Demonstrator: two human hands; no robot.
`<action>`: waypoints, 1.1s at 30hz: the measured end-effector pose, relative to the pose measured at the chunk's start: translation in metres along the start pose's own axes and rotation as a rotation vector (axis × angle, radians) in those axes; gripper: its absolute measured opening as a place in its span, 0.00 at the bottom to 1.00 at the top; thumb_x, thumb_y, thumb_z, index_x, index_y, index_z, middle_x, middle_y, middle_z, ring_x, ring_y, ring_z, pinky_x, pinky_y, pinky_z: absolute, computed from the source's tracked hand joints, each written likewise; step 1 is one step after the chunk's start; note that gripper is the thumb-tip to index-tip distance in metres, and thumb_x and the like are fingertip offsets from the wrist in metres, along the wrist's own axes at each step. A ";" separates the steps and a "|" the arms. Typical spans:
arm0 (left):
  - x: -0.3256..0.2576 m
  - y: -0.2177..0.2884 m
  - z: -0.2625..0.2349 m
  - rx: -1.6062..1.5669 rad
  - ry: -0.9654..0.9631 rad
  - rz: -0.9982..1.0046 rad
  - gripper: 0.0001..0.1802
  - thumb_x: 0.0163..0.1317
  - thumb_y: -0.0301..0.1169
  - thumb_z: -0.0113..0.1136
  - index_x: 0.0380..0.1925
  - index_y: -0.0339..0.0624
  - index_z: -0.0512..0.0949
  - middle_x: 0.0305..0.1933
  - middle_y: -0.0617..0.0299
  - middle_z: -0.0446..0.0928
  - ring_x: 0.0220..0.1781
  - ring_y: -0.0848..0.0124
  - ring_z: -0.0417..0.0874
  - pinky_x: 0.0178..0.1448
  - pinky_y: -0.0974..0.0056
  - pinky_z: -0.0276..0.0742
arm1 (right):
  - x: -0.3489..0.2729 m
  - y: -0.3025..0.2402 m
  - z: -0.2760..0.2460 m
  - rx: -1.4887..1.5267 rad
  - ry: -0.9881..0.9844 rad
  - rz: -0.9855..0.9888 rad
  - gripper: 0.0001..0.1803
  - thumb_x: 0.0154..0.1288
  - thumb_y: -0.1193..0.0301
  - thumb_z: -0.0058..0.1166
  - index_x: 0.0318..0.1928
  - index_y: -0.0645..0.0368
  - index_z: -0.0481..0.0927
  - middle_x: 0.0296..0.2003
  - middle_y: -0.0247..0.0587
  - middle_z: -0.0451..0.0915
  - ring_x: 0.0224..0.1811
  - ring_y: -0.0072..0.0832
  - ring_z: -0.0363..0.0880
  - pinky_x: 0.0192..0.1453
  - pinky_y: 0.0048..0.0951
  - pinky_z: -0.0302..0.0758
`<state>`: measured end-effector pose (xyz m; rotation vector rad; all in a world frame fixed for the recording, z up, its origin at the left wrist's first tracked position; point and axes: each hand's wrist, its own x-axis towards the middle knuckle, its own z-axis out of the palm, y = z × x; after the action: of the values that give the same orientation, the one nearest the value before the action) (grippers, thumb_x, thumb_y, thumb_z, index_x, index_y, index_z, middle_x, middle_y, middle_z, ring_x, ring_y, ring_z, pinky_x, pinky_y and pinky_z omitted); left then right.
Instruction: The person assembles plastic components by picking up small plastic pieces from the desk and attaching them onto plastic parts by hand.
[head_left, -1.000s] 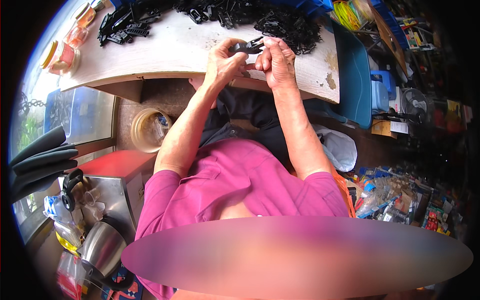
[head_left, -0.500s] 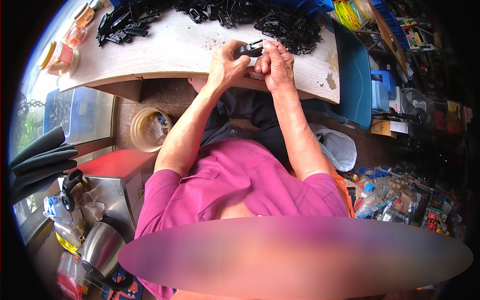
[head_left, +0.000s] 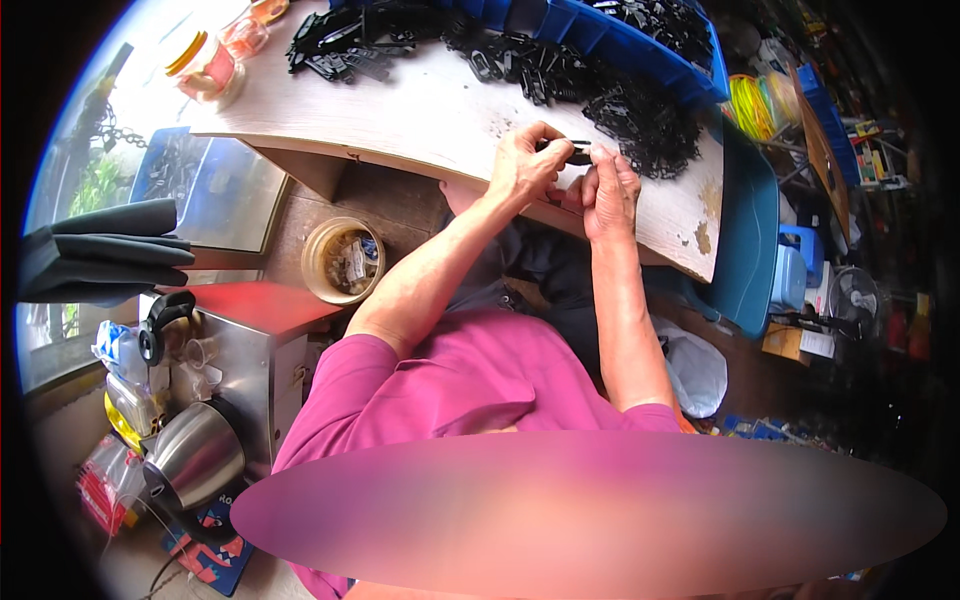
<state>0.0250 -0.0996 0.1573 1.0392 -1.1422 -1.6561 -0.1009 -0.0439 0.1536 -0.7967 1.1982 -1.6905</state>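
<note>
My left hand (head_left: 524, 168) is closed round a small black plastic part (head_left: 578, 155), holding it just above the table's near edge. The part is slim, with a pronged end pointing right; the fingers cover the rest. My right hand (head_left: 608, 192) is at that end, thumb and fingertips pinched together. Whether they grip the part itself or some tiny piece on it is too small to make out. Just beyond the hands lies a heap of small black pieces (head_left: 645, 125). Longer black parts form another pile (head_left: 350, 45) at the far left.
The pale worn table (head_left: 420, 110) carries a blue bin (head_left: 560, 20) of black parts at its back. Jars (head_left: 205, 70) stand at the left corner. Below are a round bucket (head_left: 342, 262), a red-topped cabinet (head_left: 265, 303) and a steel kettle (head_left: 200, 455). A teal bin (head_left: 748, 235) adjoins the table's right end.
The whole view has shifted, so table and hands appear lower and farther right, with more of the blue bin showing. The black part has turned between my hands and shows a narrower side.
</note>
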 end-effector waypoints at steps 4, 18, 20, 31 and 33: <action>-0.002 -0.008 -0.002 0.029 -0.006 0.164 0.10 0.57 0.31 0.63 0.32 0.35 0.81 0.19 0.64 0.75 0.17 0.79 0.74 0.21 0.70 0.73 | -0.002 0.004 0.008 -0.023 0.081 0.029 0.10 0.65 0.64 0.60 0.31 0.56 0.76 0.11 0.28 0.63 0.10 0.20 0.61 0.17 0.27 0.69; -0.011 0.000 -0.012 -0.232 -0.135 -0.081 0.07 0.63 0.30 0.60 0.32 0.37 0.79 0.22 0.63 0.77 0.17 0.79 0.73 0.19 0.72 0.73 | -0.010 -0.004 0.023 -0.243 0.154 0.102 0.18 0.65 0.60 0.51 0.20 0.56 0.72 0.14 0.28 0.66 0.11 0.21 0.62 0.13 0.26 0.62; -0.011 0.002 -0.015 -0.222 -0.137 -0.040 0.08 0.65 0.32 0.57 0.34 0.38 0.79 0.21 0.63 0.76 0.17 0.79 0.73 0.19 0.72 0.72 | -0.009 0.000 0.024 -0.207 0.134 0.076 0.18 0.66 0.60 0.52 0.21 0.55 0.72 0.14 0.27 0.65 0.11 0.20 0.62 0.13 0.25 0.63; -0.006 0.002 -0.020 -0.125 -0.202 -0.128 0.22 0.72 0.45 0.42 0.45 0.39 0.76 0.29 0.58 0.78 0.26 0.72 0.79 0.30 0.66 0.80 | -0.015 0.009 0.004 -0.021 0.066 -0.042 0.17 0.66 0.64 0.54 0.21 0.58 0.74 0.17 0.27 0.65 0.10 0.20 0.62 0.15 0.26 0.67; -0.002 -0.005 -0.020 -0.166 -0.195 -0.089 0.20 0.72 0.44 0.46 0.46 0.38 0.76 0.31 0.58 0.78 0.27 0.72 0.79 0.33 0.67 0.81 | -0.017 0.008 0.001 0.047 0.087 -0.036 0.17 0.66 0.63 0.53 0.21 0.57 0.74 0.14 0.28 0.65 0.09 0.20 0.60 0.15 0.29 0.71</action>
<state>0.0433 -0.1013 0.1486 0.8478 -1.0729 -1.9219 -0.0913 -0.0300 0.1462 -0.7267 1.2051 -1.7921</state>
